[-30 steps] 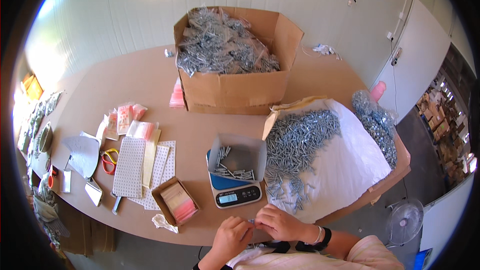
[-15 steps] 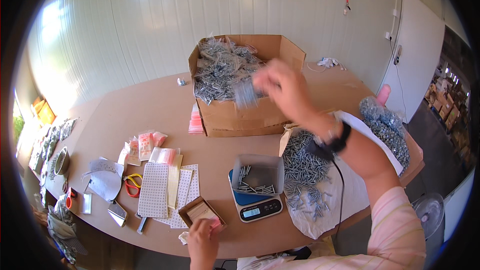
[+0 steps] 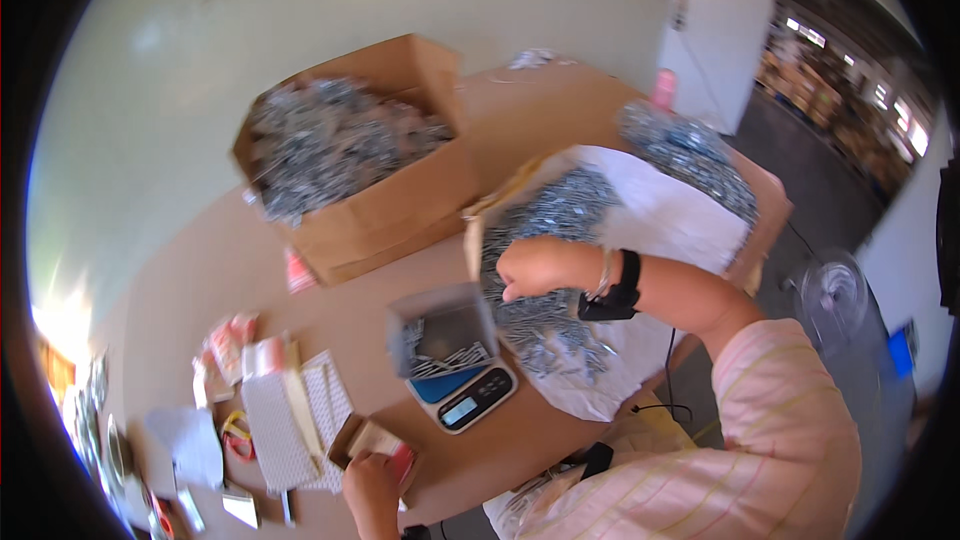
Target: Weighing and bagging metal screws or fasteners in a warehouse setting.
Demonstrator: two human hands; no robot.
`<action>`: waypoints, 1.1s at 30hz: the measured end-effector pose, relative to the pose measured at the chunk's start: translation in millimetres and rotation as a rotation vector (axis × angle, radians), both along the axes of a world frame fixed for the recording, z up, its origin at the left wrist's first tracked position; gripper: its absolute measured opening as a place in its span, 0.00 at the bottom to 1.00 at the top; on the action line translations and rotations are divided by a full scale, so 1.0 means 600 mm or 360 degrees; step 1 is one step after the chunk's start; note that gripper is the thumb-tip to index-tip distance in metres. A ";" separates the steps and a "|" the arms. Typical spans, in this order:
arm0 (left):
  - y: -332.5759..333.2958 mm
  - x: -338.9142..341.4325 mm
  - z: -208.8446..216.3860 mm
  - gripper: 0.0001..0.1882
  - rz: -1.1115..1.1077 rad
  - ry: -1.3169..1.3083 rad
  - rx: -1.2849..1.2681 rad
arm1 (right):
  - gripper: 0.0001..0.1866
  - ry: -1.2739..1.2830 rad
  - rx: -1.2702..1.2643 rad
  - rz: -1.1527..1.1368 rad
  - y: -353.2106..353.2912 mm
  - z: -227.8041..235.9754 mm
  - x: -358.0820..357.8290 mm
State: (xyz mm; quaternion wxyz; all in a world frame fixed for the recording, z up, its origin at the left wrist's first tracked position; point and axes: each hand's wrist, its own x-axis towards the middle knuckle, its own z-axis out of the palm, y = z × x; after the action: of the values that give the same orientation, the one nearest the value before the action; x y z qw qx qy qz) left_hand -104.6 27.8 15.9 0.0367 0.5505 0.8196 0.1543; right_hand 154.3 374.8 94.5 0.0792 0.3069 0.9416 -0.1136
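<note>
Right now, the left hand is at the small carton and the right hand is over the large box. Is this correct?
Not fully: the head view shows the right hand over the loose screws on the white sheet. The left hand is at the small carton.

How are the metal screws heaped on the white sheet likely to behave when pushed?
The metal screws would probably scatter, since they lie loose. Single ones may roll, looking slim and rod-like. The heap might feel heavy for its size, given its grey metallic look.
</note>
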 end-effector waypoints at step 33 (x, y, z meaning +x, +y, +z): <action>-0.016 0.038 0.055 0.08 0.0243 -0.0043 0.0628 | 0.04 0.1315 -0.0162 -0.0102 -0.074 -0.031 0.039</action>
State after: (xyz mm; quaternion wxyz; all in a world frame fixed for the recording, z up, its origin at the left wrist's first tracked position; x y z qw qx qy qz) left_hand -82.0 18.1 48.7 -0.0727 0.4812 0.8123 0.3214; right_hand 177.8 330.5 75.6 -0.2939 0.2604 0.8773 -0.2761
